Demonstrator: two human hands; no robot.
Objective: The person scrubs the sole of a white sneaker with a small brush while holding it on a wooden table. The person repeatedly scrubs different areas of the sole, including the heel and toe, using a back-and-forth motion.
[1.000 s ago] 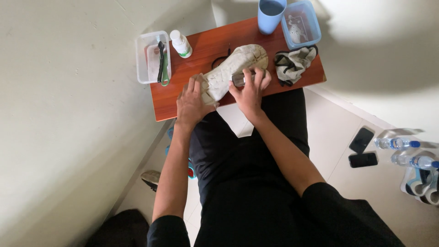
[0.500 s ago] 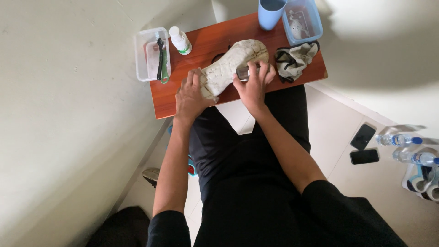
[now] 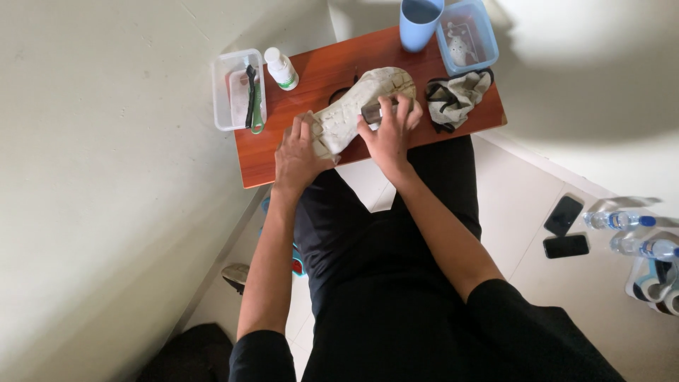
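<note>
On the reddish-brown wooden worktop (image 3: 283, 152), a dirty off-white shoe (image 3: 361, 106) lies sole-up, its long axis slanting from the near-left corner up toward the far right. The left hand (image 3: 300, 152) clamps the near end, fingers (image 3: 305, 127) curled over the edge of the sole. The right hand (image 3: 389, 131) sits at mid-length, fingers closed around a small grey object pressed against the sole; what it is I cannot tell. Both hands touch the shoe, the left at the heel-side end. A crumpled grey cloth (image 3: 456, 99) lies just beside the right hand.
</note>
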